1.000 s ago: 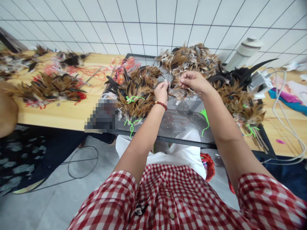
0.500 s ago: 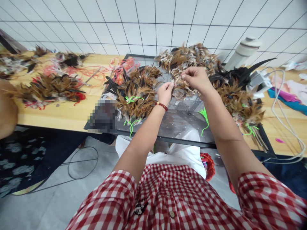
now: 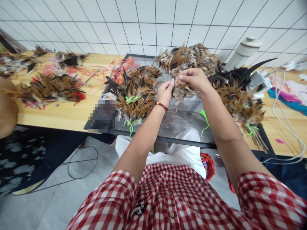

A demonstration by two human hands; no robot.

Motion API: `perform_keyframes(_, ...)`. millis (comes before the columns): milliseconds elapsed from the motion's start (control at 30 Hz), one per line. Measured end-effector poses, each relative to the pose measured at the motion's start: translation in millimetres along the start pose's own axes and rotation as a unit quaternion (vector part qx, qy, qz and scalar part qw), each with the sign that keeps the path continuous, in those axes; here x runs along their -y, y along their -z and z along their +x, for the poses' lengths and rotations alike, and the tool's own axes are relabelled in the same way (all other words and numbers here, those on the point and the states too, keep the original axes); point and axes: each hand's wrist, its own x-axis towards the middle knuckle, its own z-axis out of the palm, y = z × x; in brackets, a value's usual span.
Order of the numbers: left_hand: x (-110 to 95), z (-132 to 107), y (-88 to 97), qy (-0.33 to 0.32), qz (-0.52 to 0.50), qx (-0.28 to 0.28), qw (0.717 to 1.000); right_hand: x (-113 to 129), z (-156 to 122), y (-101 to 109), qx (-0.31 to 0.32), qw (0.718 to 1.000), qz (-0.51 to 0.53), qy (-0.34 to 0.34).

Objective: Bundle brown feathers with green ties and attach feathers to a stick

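Observation:
My left hand [image 3: 165, 92], with a red bead bracelet on the wrist, is closed in a pinch on the stems of a small bunch of brown feathers [image 3: 179, 92]. My right hand [image 3: 194, 79] is closed in a pinch on the same bunch, just right of the left fingertips. Both hands hover above a glass panel [image 3: 177, 124] in a black frame. A tied bundle of brown feathers with green cord [image 3: 135, 95] lies left of my hands. A loose heap of brown and white feathers [image 3: 189, 57] lies behind them.
More feather bundles [image 3: 242, 102] with green ties line the right side of the glass. A white cylinder [image 3: 242, 52] and white cables [image 3: 285, 105] stand at the right. Feathers with red cord [image 3: 50, 86] cover the wooden table at left, where another person's arm [image 3: 7, 111] shows.
My hands rose slightly from a second ago and came closer together on the feather bunch. My right hand has dipped a little in the last half second.

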Motion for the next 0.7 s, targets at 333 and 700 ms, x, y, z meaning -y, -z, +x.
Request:
perform_keyframes(333, -3, 3, -0.3, 0.056, -0.055, -0.037, 0.996, 13, -9, 3, 0.067, 0.99, -0.108, 0.058)
perform_keyframes(700, 0, -3, 0.0, 0.094, -0.033, 0.055, 0.994, 12, -9, -6, -0.006, 0.987, -0.144, 0.077)
